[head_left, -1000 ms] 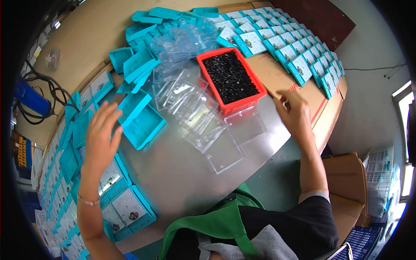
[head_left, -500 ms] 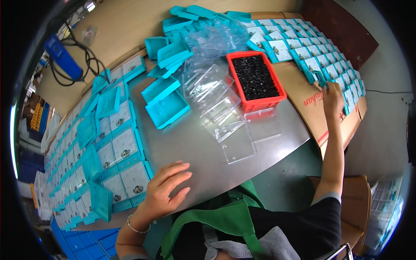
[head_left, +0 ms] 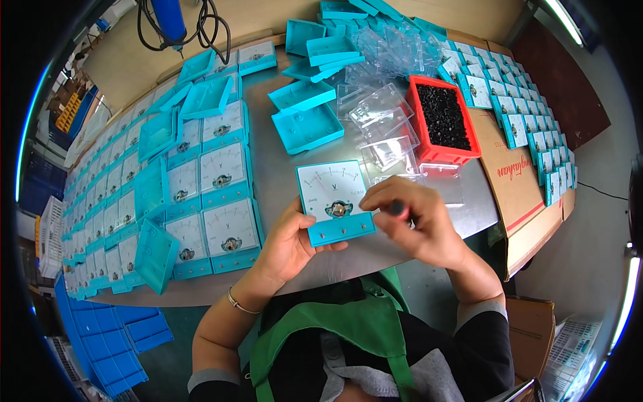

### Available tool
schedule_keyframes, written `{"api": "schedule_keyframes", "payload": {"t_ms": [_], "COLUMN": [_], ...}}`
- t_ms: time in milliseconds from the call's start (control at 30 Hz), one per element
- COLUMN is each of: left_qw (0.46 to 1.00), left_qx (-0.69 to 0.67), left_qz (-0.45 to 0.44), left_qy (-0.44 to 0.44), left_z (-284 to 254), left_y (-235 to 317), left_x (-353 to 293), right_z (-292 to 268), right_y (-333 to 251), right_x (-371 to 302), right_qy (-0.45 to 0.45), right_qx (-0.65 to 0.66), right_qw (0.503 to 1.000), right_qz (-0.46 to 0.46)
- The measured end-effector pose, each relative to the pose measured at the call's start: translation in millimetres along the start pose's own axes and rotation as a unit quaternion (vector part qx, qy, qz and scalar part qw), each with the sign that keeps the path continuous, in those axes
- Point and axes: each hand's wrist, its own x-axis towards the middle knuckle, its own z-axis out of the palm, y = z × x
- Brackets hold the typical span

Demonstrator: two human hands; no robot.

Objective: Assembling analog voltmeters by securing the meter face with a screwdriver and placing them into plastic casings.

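My left hand (head_left: pixel 288 244) grips a panel meter (head_left: pixel 326 182) by its lower left side, thumb on the front edge. The meter has a turquoise base, a white dial and an exposed metal movement. Close to its right edge is my right hand (head_left: pixel 422 224), fingers curled around a tool with a red-and-black handle (head_left: pixel 398 208). That handle's end faces me; the tool's tip is hidden or too small to make out. Clear plastic covers (head_left: pixel 392 155) lie just beyond the meter, beside a red bin (head_left: pixel 447 159) of small black parts.
Rows of open meters (head_left: pixel 224 167) fill the left of the metal table, some with turquoise trays (head_left: pixel 155 254) on top. Further turquoise trays (head_left: pixel 308 127) lie behind the hands. At right, overlapping meters (head_left: pixel 516 127) rest on cardboard (head_left: pixel 512 201). A blue corded tool (head_left: pixel 169 19) hangs at back left.
My right hand has come from the meters at right to the middle. My left hand, empty before, now holds a meter in front of me. The view has shifted.
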Motion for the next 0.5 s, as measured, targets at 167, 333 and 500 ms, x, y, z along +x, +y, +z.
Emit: {"api": "schedule_keyframes", "payload": {"t_ms": [167, 333, 500], "left_qw": [0.997, 0.997, 0.997], "left_qx": [0.050, 0.058, 0.069], "left_qz": [0.000, -0.010, -0.021], "left_qy": [0.055, 0.056, 0.037], "left_z": [5, 9, 15], "left_y": [-16, -23, -23], "left_x": [-12, -16, -18], "right_z": [31, 45, 47], "right_y": [-2, 5, 11], "right_x": [14, 10, 7], "right_qy": [0.216, 0.229, 0.216], "right_qx": [0.410, 0.516, 0.481], "right_qw": [0.886, 0.823, 0.847], "right_qz": [-0.006, -0.056, -0.065]}}
